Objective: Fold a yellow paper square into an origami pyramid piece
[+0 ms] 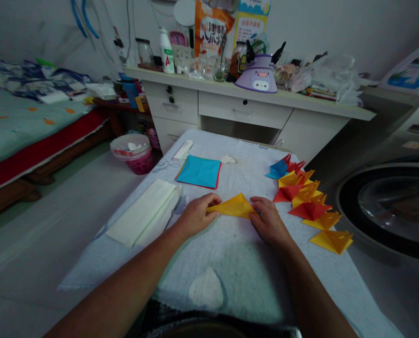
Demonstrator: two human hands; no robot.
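From the lower left, one forearm slants inward, its left hand [198,215] pinching an end of the folded yellow paper [235,206] between thumb and fingers; the paper is mid-surface [241,253], and the right hand [270,223], angled in from the lower right, grips its other end with curled fingers. Around them, left to right: a pale flat bundle [142,213], blue-topped square sheets [199,171], and a row of red, yellow and blue folded pieces [311,211].

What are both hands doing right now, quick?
Left hand: closed, holding the yellow paper by its left end.
Right hand: curled, touching the paper's right end; can't tell if it's gripping.
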